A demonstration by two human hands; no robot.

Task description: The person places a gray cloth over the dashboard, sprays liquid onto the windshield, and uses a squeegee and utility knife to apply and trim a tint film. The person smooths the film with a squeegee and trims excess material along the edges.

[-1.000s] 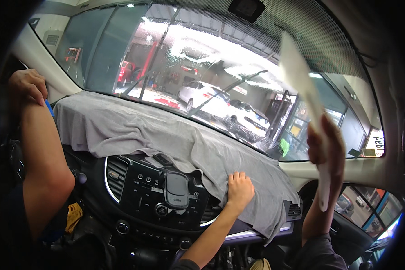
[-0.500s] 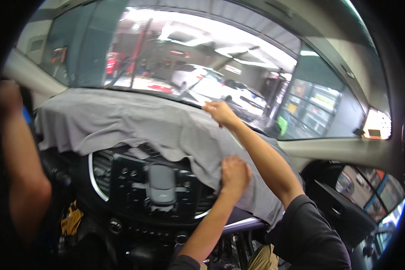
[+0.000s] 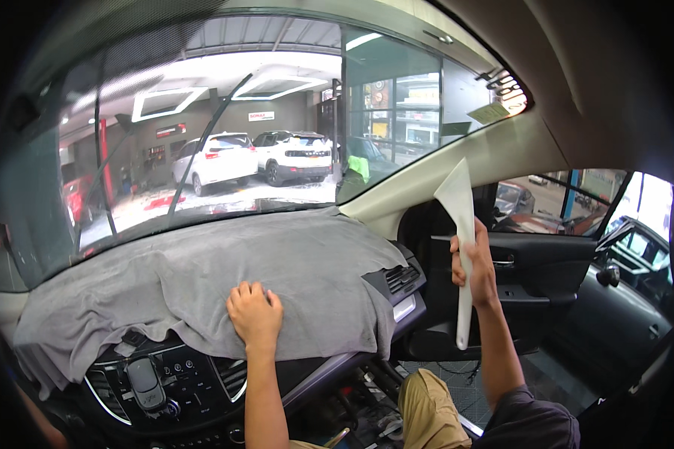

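A grey towel lies spread over the dashboard, its lower edge hanging in folds above the centre console. My left hand rests on this towel with its fingers slightly bent and apart, holding nothing. Off to the right, near the front pillar and the door, my right hand is closed round a white long-handled scraper. The scraper stands nearly upright, its wide slanted blade at the top and the handle end below my fist.
The windshield spans the far side. A phone-like device sits in the centre console. An air vent shows past the towel's right edge. On the right is a black door panel. Part of another person's arm shows at lower left.
The view has swung right. My right hand has come back from the windshield's lower edge and now holds up the scraper. My left hand remains on the towel. The other person's arm has mostly left view.
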